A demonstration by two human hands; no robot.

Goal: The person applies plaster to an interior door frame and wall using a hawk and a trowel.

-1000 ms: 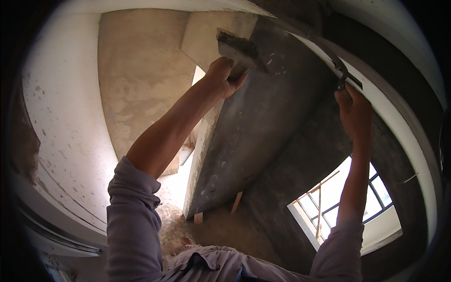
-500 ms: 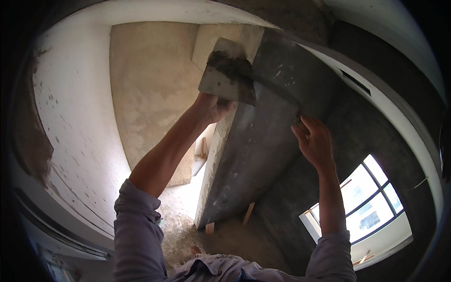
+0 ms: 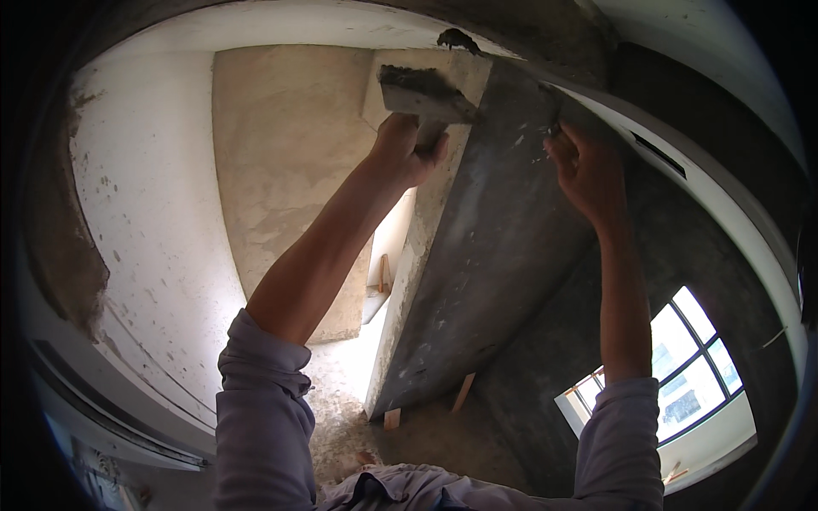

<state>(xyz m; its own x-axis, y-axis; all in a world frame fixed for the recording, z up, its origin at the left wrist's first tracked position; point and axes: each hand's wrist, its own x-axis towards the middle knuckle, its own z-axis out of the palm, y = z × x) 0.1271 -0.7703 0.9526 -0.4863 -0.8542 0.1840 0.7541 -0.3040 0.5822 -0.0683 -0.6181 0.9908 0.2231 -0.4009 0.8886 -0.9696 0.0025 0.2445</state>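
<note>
My left hand (image 3: pixel 407 152) is raised and wrapped round the handle of a plasterer's hawk (image 3: pixel 402 102), a flat grey board. Dark wet mortar (image 3: pixel 419 79) lies on the board's far part. The hawk is held close to the narrow end face of a partition wall. To the right, my right hand (image 3: pixel 588 175) is closed on a trowel (image 3: pixel 552 106) near the top of the dark wall face; its blade blends into the wall and is hard to make out. A dark dab of mortar (image 3: pixel 460 40) sticks at the wall's top, beneath the ceiling edge.
The dark grey wall (image 3: pixel 486 221) runs down from the ceiling beside a pale, narrow wall edge (image 3: pixel 405 281). A beige wall (image 3: pixel 290 170) and a spattered white wall (image 3: pixel 153 213) stand left. At lower right is a window (image 3: pixel 690 375). Wood strips (image 3: pixel 463 393) lean at the wall's foot.
Both hands have risen. The trowel has left the hawk's mortar and moved up to the right. The hawk appears flatter, and a mortar dab now shows at the wall's top.
</note>
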